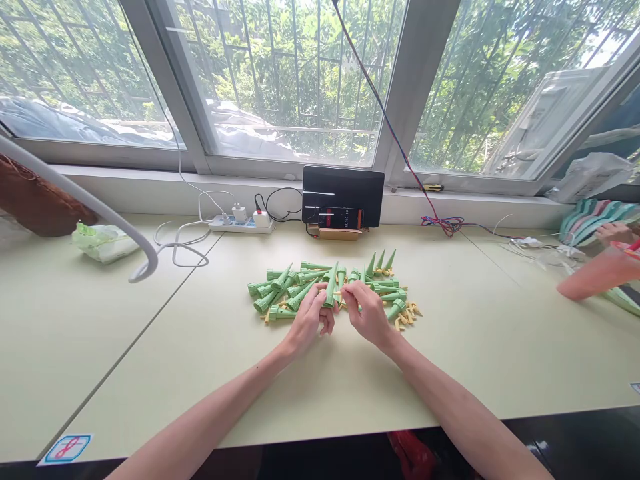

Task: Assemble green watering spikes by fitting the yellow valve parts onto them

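Note:
My left hand (pixel 311 316) is closed around a green plastic spike (pixel 331 287), its pointed end up and away from me. Beside it, my right hand (pixel 369 311) pinches a small yellow piece (pixel 340 293) against the spike's side; whether it sits in a hole there I cannot tell. Many more green spikes (pixel 274 291) lie heaped to the left and behind my hands. Others (pixel 395 295) lie to the right, and a few (pixel 381 259) stand upright at the back. Loose yellow pieces (pixel 407 316) are scattered by my right wrist.
Behind the pile, a black tablet (pixel 345 187) leans by the window with a phone (pixel 341 218) before it. A power strip (pixel 242 225) with cables lies back left. A white curved tube (pixel 145 267) hangs at left. At far right are a pink cup (pixel 595 272) and another person's hand (pixel 614 232).

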`<state>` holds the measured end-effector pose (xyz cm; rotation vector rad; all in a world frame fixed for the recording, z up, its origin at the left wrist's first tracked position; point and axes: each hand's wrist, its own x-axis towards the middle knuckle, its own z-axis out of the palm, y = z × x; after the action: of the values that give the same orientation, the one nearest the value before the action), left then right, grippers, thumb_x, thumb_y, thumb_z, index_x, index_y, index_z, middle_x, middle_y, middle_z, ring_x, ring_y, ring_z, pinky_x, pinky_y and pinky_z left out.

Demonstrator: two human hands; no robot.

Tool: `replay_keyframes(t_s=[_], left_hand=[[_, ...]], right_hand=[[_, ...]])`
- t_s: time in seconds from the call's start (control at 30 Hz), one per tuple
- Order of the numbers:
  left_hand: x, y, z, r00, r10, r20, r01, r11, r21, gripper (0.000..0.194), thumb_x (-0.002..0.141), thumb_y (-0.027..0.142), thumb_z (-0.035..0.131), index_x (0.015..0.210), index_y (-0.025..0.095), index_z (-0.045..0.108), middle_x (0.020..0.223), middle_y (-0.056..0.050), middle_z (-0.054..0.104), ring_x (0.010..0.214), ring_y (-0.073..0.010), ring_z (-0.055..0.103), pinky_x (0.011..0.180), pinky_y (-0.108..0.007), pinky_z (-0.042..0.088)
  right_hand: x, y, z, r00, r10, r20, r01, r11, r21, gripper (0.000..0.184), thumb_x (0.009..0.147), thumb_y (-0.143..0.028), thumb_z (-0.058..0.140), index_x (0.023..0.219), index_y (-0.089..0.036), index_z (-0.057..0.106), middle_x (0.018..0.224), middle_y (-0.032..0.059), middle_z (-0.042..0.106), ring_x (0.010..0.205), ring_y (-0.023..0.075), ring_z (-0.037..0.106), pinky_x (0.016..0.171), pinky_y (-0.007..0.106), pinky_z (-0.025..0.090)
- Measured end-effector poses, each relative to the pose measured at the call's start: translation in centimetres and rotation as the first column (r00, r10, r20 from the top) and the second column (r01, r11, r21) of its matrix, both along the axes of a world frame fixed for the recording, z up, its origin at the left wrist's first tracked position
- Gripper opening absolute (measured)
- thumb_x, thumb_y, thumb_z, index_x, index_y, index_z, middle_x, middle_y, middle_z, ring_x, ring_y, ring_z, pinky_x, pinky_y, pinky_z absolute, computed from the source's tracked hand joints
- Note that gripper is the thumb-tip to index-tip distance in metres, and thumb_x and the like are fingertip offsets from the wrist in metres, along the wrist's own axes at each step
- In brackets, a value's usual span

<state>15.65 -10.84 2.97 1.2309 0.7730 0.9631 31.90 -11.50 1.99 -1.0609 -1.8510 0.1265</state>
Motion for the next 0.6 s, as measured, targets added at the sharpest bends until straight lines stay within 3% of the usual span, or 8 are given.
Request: replay_keyframes(t_s=[0.6], left_hand=[[0.10,-0.01,0.00,0.999,0.014,-0.030,-0.013,1.000,0.025,0.030,0.094,0.046,0.042,0.111,0.021,0.041,0.071,0.004,0.057,0.041,-0.0089,0.051,0.037,-0.019,0.033]], right_hand=[[-0.03,-0.01,0.05,1.000,0.002,0.005,-0.002,1.000,-0.001,0.022,0.101,-0.022,0.038,0.087,-0.022,0.055,0.074,0.0031,0.055,0.065,0.0161,0.050,0.062,0.027,0.043]])
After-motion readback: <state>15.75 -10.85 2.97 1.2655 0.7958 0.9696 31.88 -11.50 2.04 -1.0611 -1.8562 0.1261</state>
